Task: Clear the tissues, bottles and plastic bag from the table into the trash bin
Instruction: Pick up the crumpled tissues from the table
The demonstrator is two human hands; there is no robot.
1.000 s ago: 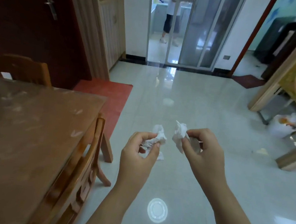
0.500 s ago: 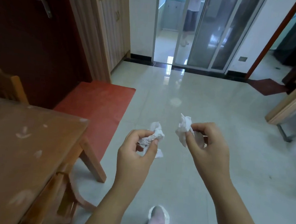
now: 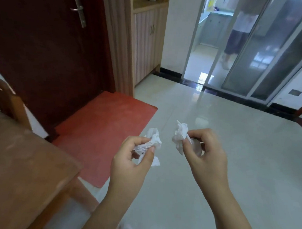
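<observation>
While we hold both arms out over the pale tiled floor (image 3: 205, 171), our left hand (image 3: 132, 159) is closed around a crumpled white tissue (image 3: 150, 144), pinched between thumb and curled fingers with a scrap hanging below. Our right hand (image 3: 204, 154) grips a second crumpled tissue (image 3: 180, 134) the same way, its point sticking up above the knuckles. The two wads sit near each other but apart. To our left the wooden worktop (image 3: 17, 167) shows a scuffed corner, with a chair back (image 3: 3, 97) behind it. Beyond lie a red mat (image 3: 102, 129), a dark door (image 3: 44, 44) and sliding glass doors (image 3: 254, 50).
</observation>
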